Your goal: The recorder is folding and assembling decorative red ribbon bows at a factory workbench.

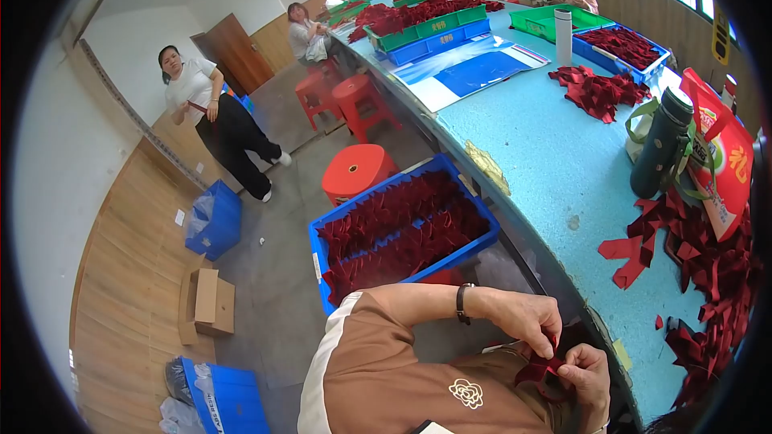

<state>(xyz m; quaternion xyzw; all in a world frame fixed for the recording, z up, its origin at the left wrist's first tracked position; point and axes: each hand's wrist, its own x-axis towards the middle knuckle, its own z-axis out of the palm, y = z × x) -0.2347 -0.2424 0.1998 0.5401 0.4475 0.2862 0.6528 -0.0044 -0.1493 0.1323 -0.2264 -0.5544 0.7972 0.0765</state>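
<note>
Close to my body, my left hand (527, 320) pinches a dark red fabric piece (540, 371) from above, its fingertips pressed together. My right hand (585, 374) grips the same piece from the other side between thumb and fingers. The cloth looks folded or looped and hangs in front of my brown shirt; its exact fold is hidden by my fingers. On the blue-green table to my right lies a heap of dark red fabric pieces (716, 273), several with angled ends. A blue crate (320, 269) filled with rows of similar pieces stands to my left.
The long table (555, 185) carries a dark green flask (663, 145), a red bag (724, 169), a white bottle (563, 36) and crates of red cloth. Red stools (358, 169) line its side. Several people sit beyond; one person (213, 112) stands at left holding a red strip.
</note>
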